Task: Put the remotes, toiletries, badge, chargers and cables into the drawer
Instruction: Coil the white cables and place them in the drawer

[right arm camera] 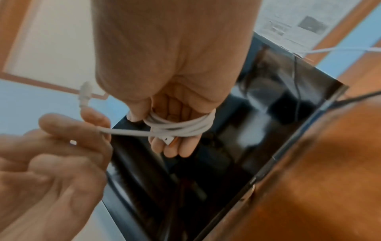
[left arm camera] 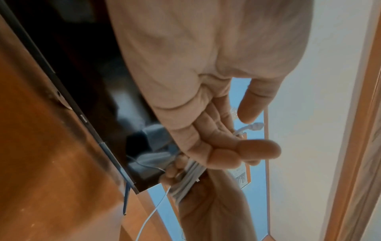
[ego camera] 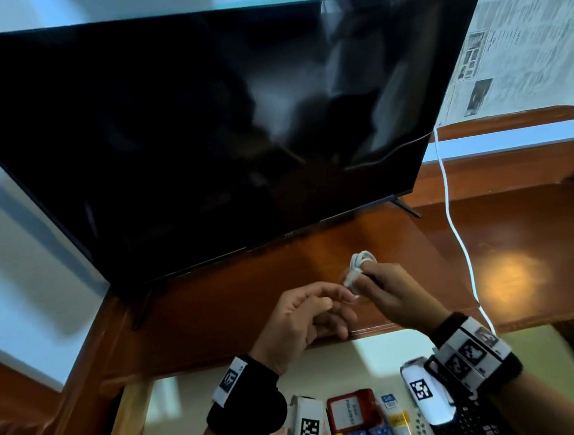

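A white cable (ego camera: 360, 263) is wound in several loops round the fingers of my right hand (ego camera: 364, 281), above the front of the wooden table. In the right wrist view the coil (right arm camera: 181, 126) circles the fingers of that hand (right arm camera: 177, 146), with a USB plug tucked against them. One strand runs to my left hand (right arm camera: 90, 128), which pinches it near the small end plug (right arm camera: 84, 93). The left wrist view shows my left hand (left arm camera: 249, 138), the end plug (left arm camera: 255, 126) and the bundle (left arm camera: 188, 179) beyond. Below, the open drawer (ego camera: 324, 365) holds a red badge (ego camera: 349, 410), a tube (ego camera: 396, 420) and remotes (ego camera: 473, 422).
A large dark TV (ego camera: 204, 138) stands on the wooden table (ego camera: 233, 300) just behind my hands. Another white cable (ego camera: 449, 204) hangs from behind the TV's right side and drops over the table's front edge. Newspaper (ego camera: 522, 34) covers the window at the right.
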